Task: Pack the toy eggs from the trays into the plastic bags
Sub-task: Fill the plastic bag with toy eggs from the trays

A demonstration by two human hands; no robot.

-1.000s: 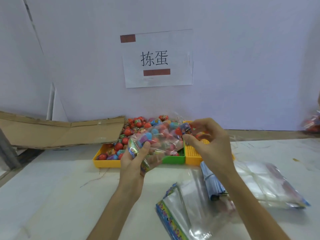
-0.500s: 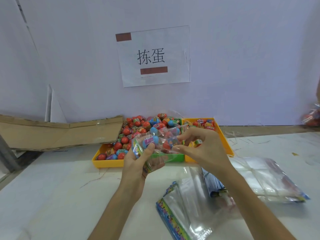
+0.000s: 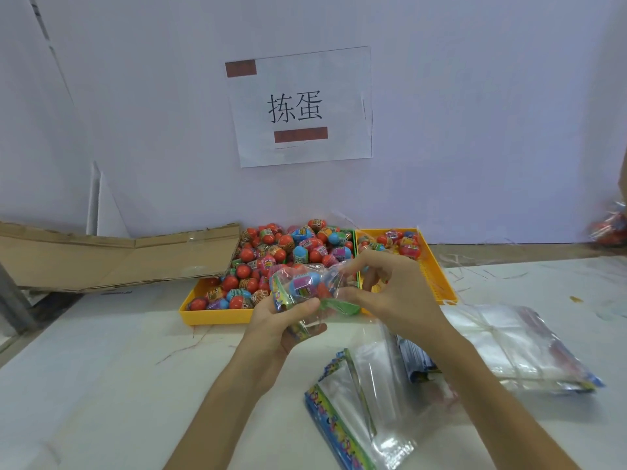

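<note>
In the head view, the only one, the left hand (image 3: 271, 320) has its grip clamped on a small clear bag (image 3: 305, 293) with a printed edge, thumb across the front and fingers curled behind, holding it just above the near edge of the trays at about 12 o'clock from the person. The right hand (image 3: 390, 290) meets the bag from 3 o'clock, its fingertips (image 3: 342, 295) closed in a pinch at the bag's open side; whether they hold an egg or only the film I cannot tell. Inside the bag a blue egg (image 3: 303, 283) with a purple label shows plainly, with something red beside it. The left yellow tray (image 3: 217, 317), at 11 o'clock, is heaped with eggs (image 3: 271, 252), mostly red, some blue and pink. The right yellow tray (image 3: 437, 279), at 1 o'clock behind the right hand, has only a few at its far end. A green rim shows between the two trays, partly hidden by the bag. On the counter (image 3: 101, 368), a stack of bags (image 3: 353, 412) lies at 5 o'clock and a second bundle (image 3: 509, 347) at 3 o'clock, near each other. The step in hand looks like filling or closing this one bag, which seems only partly loaded. The next move likely calls for keeping the mouth spread with the left grip while the right lets go and reaches to a tray for another egg, or, if the count is reached, pressing the opening shut; the film is slack and slippery, so a firm hold on the printed edge matters.
</note>
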